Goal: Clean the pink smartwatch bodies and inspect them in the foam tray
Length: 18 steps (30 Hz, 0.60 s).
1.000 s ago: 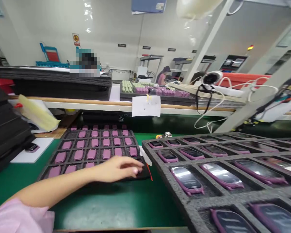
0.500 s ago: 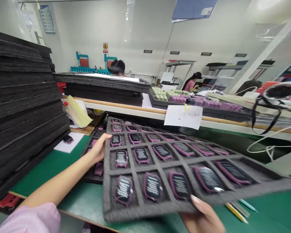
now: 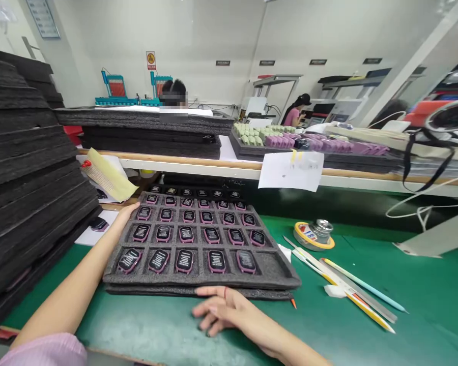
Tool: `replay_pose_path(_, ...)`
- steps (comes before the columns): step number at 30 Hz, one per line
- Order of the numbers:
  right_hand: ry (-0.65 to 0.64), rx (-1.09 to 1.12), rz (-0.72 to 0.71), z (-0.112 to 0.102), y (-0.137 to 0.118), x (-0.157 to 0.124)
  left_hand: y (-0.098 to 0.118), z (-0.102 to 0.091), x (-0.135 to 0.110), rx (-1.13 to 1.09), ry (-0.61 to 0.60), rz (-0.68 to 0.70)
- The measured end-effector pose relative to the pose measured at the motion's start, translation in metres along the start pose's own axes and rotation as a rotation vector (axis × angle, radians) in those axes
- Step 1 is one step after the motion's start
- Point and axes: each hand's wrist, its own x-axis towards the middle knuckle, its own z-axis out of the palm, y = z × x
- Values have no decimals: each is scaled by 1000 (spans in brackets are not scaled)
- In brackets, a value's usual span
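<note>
A grey foam tray (image 3: pixel 275 277) filled with several purple-edged watch bodies (image 3: pixel 184 260) lies stacked on another foam tray on the green table. My left hand (image 3: pixel 122 217) rests flat against the top tray's left edge, fingers stretched out. Just below the tray's front edge my right hand (image 3: pixel 222 309) lies on the table, its fingers loosely spread and its thumb touching the lower tray. Neither hand holds anything.
A tall stack of black foam sheets (image 3: pixel 30 168) stands at the left. Right of the tray lie pencils and a ruler (image 3: pixel 343 282) and a tape roll with a metal cap (image 3: pixel 314 235). A raised shelf (image 3: pixel 221 165) behind carries more trays; people work further back.
The tray of watch bodies, held tilted in the air half a second ago, now lies flat on the lower tray. My right hand has let go of its front edge.
</note>
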Motion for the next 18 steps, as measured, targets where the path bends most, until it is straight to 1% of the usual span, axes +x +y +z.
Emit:
replay_pose_path(1, 7, -70, 6, -8, -4, -6, -3, -2, 0, 15, 14, 9)
replay_pose_path(2, 45, -138, -8, -19, -10, -13, -5, -5, 0, 32, 32, 26)
replay_pose_path(3, 114, -203, -41, -33, -16, -18, -7, -6, 0, 50, 53, 46)
replay_pose_path(4, 215, -261, -92, -50, -24, -22, -8, -8, -1, 68, 75, 66)
replay_pose_path(7, 610, -380, -270, -105, -42, -22, -10, -9, 0, 120, 118, 111)
replay_pose_path(8, 704, -408, -302, -121, -45, -17, -11, -8, 1, 133, 120, 117)
replay_pose_path(9, 769, -435, -313, -134, -46, -12, -11, -7, 1, 144, 116, 119)
replay_pose_path(10, 805, -456, -304, -142, -45, -6, -12, -7, 1, 153, 108, 119)
replay_pose_path(11, 820, -472, -279, -147, -42, 0, -12, -7, 1, 162, 97, 118)
replay_pose_path(13, 816, -494, -218, -146, -33, 7, -14, -8, 1, 177, 75, 114)
replay_pose_path(15, 799, -507, -176, -136, -24, 7, -16, -12, -2, 193, 68, 108)
replay_pose_path(18, 771, -524, -153, -123, -16, -2, -19, -18, -7, 205, 96, 100)
